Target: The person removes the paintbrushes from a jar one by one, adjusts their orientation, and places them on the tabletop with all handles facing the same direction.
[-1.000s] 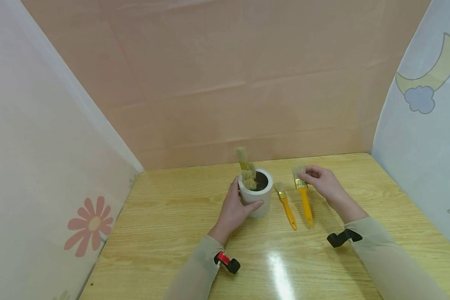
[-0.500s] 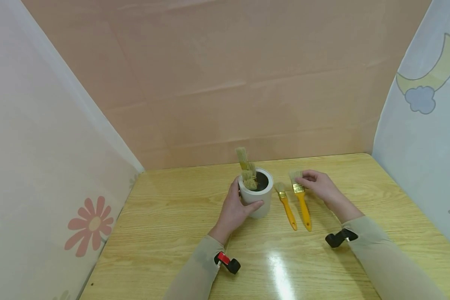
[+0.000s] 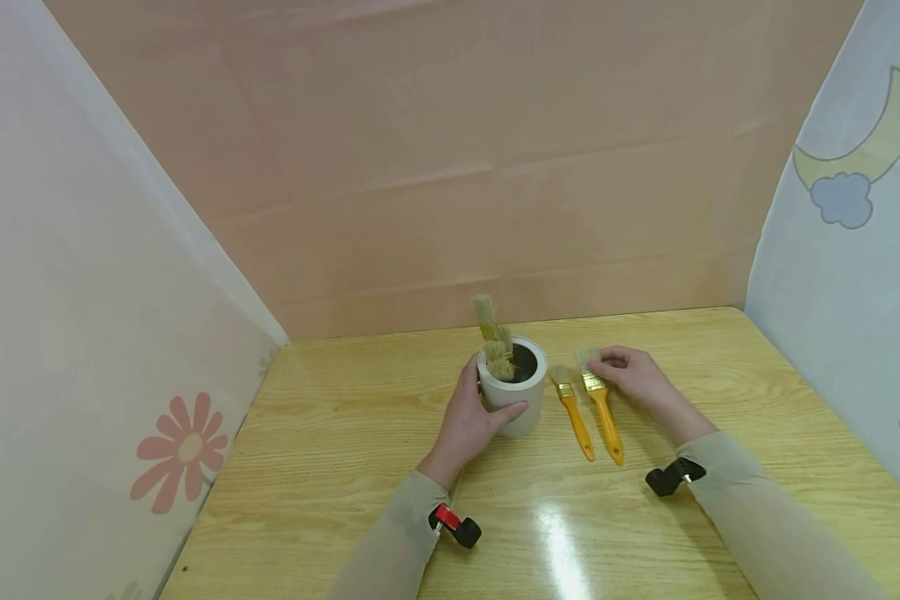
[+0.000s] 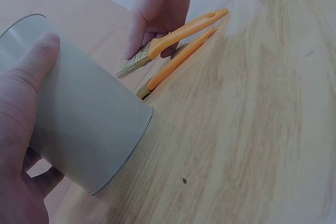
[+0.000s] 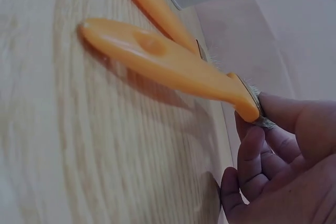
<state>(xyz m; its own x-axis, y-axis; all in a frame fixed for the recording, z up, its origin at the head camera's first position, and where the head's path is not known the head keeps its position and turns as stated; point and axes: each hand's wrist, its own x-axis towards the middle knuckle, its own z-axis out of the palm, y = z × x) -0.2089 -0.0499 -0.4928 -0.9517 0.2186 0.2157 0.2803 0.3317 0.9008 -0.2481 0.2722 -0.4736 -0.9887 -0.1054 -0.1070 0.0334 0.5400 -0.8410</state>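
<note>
My left hand [image 3: 467,423] grips a white cylindrical canister [image 3: 522,410], thumb across its front. Several paintbrushes [image 3: 498,360] stand in it, bristles up, leaning to the left side of the rim. To the right, my right hand [image 3: 636,377] pinches a wide paintbrush [image 3: 606,423] with an orange handle by its bristle end. In the left wrist view this paintbrush [image 4: 181,33] slopes, bristle end raised and handle tip down at the tabletop. Between it and the canister, a narrower orange-handled paintbrush [image 3: 577,427] lies on the table.
The wooden table [image 3: 330,467] meets a pinkish-brown backdrop [image 3: 450,208] at its rear edge. Pale printed sheets rise on both sides, with a flower [image 3: 183,450] on the left and a moon [image 3: 877,133] on the right.
My right hand has drawn the wide paintbrush's bristle end left and toward me, nearer the narrower one. The left hand and the canister have stayed in place.
</note>
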